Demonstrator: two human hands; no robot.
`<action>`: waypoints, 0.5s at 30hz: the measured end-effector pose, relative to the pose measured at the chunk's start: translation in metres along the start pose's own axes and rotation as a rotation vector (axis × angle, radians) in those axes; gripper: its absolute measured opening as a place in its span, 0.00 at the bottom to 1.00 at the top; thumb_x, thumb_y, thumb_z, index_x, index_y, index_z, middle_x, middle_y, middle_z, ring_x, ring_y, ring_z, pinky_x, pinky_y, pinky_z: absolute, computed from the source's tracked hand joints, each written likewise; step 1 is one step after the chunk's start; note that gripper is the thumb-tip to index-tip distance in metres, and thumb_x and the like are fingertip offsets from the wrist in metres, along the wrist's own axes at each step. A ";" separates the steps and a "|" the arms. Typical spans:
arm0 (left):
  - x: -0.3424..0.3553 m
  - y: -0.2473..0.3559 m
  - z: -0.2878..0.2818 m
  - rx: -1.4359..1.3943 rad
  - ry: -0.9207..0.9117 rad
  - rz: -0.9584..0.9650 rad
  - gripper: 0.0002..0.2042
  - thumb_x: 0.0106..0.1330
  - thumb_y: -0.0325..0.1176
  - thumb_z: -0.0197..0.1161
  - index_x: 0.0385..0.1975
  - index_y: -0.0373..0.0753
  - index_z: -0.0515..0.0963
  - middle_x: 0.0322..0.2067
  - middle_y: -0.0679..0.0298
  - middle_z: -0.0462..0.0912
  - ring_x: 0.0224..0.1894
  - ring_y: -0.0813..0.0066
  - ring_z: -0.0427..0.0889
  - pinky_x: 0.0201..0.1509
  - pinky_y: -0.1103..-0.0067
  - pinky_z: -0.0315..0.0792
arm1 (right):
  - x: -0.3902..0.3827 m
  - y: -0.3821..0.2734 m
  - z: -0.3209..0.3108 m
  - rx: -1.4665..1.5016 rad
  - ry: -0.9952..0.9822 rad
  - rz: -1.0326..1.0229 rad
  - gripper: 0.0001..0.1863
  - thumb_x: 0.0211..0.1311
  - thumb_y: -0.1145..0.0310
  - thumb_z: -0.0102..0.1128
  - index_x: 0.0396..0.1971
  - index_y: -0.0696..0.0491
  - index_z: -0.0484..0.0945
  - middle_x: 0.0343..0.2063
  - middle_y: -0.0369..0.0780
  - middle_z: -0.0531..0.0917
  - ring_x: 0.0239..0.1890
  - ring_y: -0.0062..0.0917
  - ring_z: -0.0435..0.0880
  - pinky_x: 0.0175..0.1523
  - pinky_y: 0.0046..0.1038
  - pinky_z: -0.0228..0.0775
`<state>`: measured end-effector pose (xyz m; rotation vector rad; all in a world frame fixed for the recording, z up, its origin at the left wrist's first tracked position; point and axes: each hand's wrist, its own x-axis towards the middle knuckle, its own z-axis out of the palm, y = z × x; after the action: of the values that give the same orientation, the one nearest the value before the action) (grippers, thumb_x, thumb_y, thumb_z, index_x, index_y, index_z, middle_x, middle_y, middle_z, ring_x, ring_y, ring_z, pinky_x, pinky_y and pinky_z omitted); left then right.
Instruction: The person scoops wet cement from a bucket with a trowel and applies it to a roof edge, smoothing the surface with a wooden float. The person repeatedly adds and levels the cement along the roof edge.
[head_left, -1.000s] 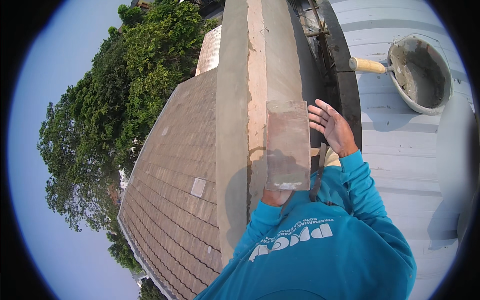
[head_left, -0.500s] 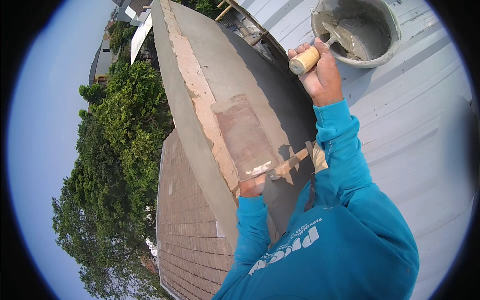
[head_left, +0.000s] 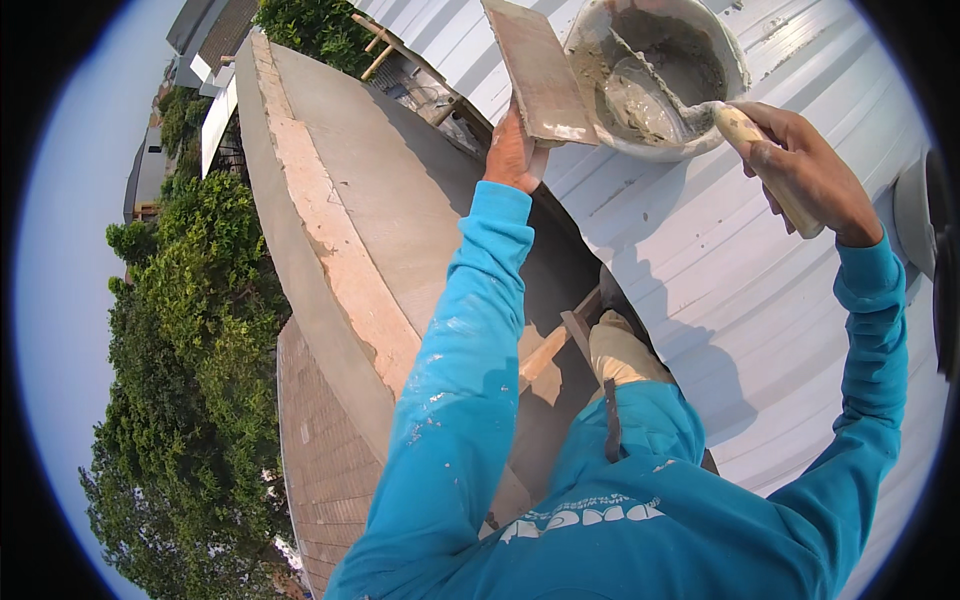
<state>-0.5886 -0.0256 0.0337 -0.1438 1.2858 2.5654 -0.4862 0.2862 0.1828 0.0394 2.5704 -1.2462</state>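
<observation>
My left hand (head_left: 512, 155) grips a flat rectangular plasterer's board (head_left: 538, 72) from below, its face stained with mortar. The board is tilted beside the left rim of a bucket (head_left: 738, 62). Wet grey mortar (head_left: 632, 98) coats the inside of the bucket. My right hand (head_left: 812, 172) is closed round the wooden handle of a trowel (head_left: 740, 128). The trowel's metal part, smeared with mortar, reaches over the rim into the bucket. Part of its blade is hard to tell from the mortar.
A plastered wall (head_left: 375, 150) with a rough, pinkish top edge runs along the left. White corrugated roofing (head_left: 640, 215) lies under the bucket. Wooden pieces (head_left: 545, 355) cross the gap near my leg. Tiled roof (head_left: 325, 440) and trees (head_left: 190, 350) stand beyond the wall.
My left hand has lifted the board off the wall and brought it up beside the bucket. My right hand has swung rightward with the trowel, still in the bucket.
</observation>
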 end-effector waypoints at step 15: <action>0.041 -0.003 0.083 0.383 -0.165 0.188 0.28 0.69 0.55 0.61 0.48 0.29 0.74 0.42 0.58 0.81 0.43 0.75 0.79 0.50 0.79 0.73 | 0.013 0.028 -0.062 -1.110 0.378 -0.518 0.20 0.51 0.77 0.67 0.46 0.58 0.75 0.34 0.47 0.79 0.40 0.43 0.80 0.46 0.40 0.72</action>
<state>-0.6245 0.0502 0.0727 0.2696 1.7605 2.3566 -0.5097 0.3504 0.1942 -0.6966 3.3394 0.2879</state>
